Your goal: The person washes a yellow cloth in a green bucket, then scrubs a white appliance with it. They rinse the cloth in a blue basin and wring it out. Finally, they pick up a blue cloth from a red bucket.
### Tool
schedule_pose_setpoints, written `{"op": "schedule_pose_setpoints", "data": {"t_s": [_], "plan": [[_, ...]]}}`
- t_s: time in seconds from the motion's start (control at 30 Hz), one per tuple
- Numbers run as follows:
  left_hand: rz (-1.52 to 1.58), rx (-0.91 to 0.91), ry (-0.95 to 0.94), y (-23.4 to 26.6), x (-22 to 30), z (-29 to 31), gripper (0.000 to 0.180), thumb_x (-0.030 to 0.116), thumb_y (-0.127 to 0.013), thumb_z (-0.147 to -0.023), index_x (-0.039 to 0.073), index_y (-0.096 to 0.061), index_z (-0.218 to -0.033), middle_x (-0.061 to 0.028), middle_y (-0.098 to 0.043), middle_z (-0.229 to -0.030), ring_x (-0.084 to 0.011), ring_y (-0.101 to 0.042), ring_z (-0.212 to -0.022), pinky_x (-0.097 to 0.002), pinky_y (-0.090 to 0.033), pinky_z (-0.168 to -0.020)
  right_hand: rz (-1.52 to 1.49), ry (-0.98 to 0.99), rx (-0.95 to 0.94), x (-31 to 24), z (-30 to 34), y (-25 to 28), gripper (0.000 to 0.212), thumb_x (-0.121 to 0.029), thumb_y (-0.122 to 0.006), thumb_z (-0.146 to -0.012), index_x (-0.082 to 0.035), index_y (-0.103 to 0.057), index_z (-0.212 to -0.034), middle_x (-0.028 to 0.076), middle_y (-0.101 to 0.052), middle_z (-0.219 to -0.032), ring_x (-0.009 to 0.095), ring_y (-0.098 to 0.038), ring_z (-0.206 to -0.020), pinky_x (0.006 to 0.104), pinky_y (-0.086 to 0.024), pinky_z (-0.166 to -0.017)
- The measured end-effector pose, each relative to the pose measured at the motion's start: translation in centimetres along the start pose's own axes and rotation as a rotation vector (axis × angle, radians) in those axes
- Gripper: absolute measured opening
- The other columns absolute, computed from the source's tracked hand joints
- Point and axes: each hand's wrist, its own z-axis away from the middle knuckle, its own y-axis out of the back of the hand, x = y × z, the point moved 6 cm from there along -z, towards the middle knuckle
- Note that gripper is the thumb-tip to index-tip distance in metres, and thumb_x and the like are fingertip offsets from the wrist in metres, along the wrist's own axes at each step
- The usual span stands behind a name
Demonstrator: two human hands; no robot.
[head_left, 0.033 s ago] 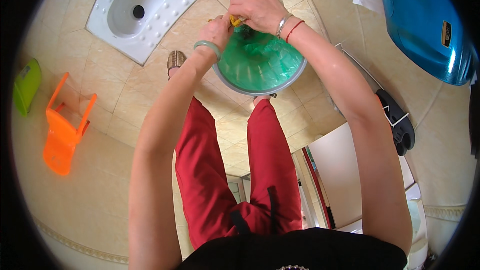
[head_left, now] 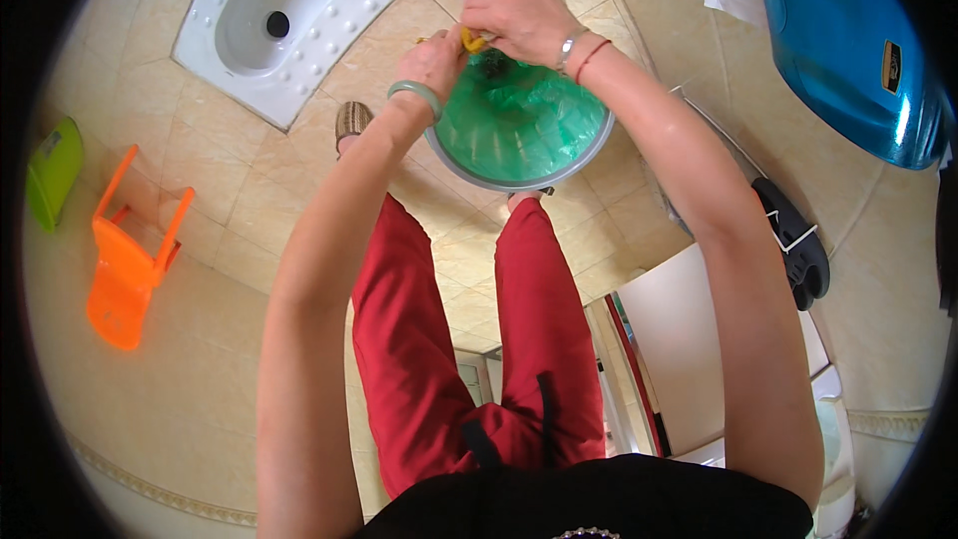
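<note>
Though crinkly, glossy plastic liner (head_left: 529, 128)

A white squat toilet (head_left: 317, 25) lies upper left, an orange plastic chair (head_left: 122, 284) far left, a glossy blue tub (head_left: 843, 50) upper right, dark slippers (head_left: 804, 255) right.

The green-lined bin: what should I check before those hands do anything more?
1. Both hands at the work: ok; the left hand and right hand meet around a yellow piece above the bin.
2. Secure hold on the yellow piece: cannot tell; the fingers hide most of it.
3. Liner inside the near wall: ok; green film shows there.
4. Far rim in plain sight: not ok; the hands cover it.
5. Bin's base steady on the floor: cannot tell; the base is hidden.
</note>
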Motion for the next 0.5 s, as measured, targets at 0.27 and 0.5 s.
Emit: {"op": "schedule_pose_setpoints", "data": {"t_s": [0.27, 0.5], "plan": [[0.025, -0.018, -0.028, -0.9, 0.5, 0.0, 0.019, 0.022, -0.05, -0.09, 0.011, -0.049, -0.106, -0.0145, -0.06, -0.096, -0.0365, -0.06, -0.087, -0.0459, -0.048, -0.07, -0.114, -0.537, -0.002, 6.2, 12.6, 1.8, 0.022, -0.012, -0.072, -0.067, -0.018, -0.059, -0.084, -0.003, -0.056, -0.082, 0.019, -0.056, -0.087, 0.0345, -0.05, -0.068], [0.002, 0.038, -0.054, -0.6, 0.3, -0.3, 0.018, 0.023, -0.052, -0.089, 0.011, -0.048, -0.102, -0.0133, -0.061, -0.094, -0.0352, -0.06, -0.085, -0.0455, -0.048, -0.068, 0.089, -0.023, -0.072, 1.1, 1.0, -0.5, 0.021, -0.014, -0.07, -0.067, -0.018, -0.059, -0.085, -0.004, -0.057, -0.086, 0.019, -0.056, -0.089, 0.0344, -0.05, -0.069]]}}
